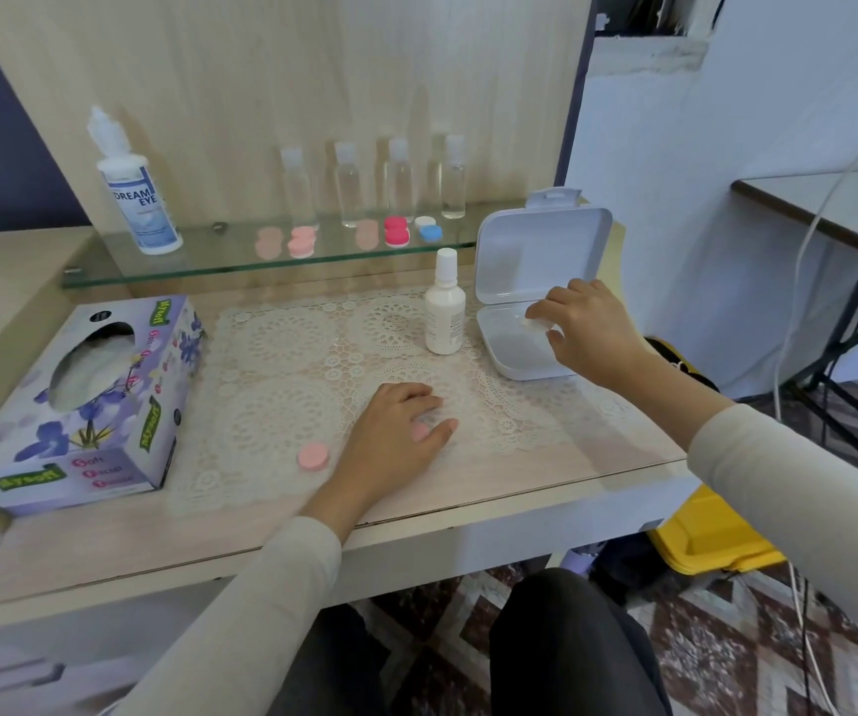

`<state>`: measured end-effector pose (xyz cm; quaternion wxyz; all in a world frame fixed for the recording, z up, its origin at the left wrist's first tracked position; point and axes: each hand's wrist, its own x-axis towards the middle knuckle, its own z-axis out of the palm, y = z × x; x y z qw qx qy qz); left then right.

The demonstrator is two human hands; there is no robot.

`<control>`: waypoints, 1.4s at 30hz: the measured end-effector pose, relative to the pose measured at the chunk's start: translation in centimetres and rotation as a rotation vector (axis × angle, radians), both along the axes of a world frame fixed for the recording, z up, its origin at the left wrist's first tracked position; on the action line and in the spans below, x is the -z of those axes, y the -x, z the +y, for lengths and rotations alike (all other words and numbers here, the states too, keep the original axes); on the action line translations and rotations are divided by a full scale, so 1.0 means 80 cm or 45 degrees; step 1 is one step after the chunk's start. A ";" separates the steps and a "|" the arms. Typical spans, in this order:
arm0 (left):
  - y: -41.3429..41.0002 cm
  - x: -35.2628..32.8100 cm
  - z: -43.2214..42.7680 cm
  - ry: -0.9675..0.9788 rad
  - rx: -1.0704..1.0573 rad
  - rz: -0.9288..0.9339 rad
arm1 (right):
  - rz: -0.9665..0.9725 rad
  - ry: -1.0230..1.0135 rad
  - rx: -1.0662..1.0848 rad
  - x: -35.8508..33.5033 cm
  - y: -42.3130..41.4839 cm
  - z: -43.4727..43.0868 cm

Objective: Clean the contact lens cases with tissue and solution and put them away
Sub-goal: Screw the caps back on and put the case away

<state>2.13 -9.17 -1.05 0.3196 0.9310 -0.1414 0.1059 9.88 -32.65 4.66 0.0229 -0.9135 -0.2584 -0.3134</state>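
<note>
On lace mat (282,354), left hand (396,436) pinches pink cap (420,432); right hand (589,328) pinches pale case (538,325) over open box (520,361).

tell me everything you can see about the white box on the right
The storage box is white, smooth plastic by its look, with rounded corners. It stands open: the hinged lid is upright behind the shallow base, with a clasp tab on its top edge. The base sits on the table near its right edge, just right of the small white bottle, apart from it. The right hand reaches into the base, pinching a small pale item too blurred to identify.
</note>
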 end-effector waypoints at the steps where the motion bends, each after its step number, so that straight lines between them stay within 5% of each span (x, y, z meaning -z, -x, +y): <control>1: 0.000 0.000 0.000 0.002 0.000 0.002 | -0.005 0.000 -0.007 0.000 0.000 0.000; 21: 0.001 -0.001 -0.001 0.020 0.000 -0.019 | 0.056 -0.062 0.083 0.002 0.003 -0.008; 25: 0.007 -0.008 0.003 0.220 -0.081 -0.105 | 0.109 -0.178 0.087 -0.003 0.017 -0.001; 33: 0.020 -0.025 0.032 0.219 -0.129 -0.197 | 0.462 -0.477 0.025 -0.004 0.056 0.063; 42: 0.049 -0.019 0.107 -0.012 -0.326 -0.005 | 0.805 -0.623 -0.196 0.016 0.080 0.165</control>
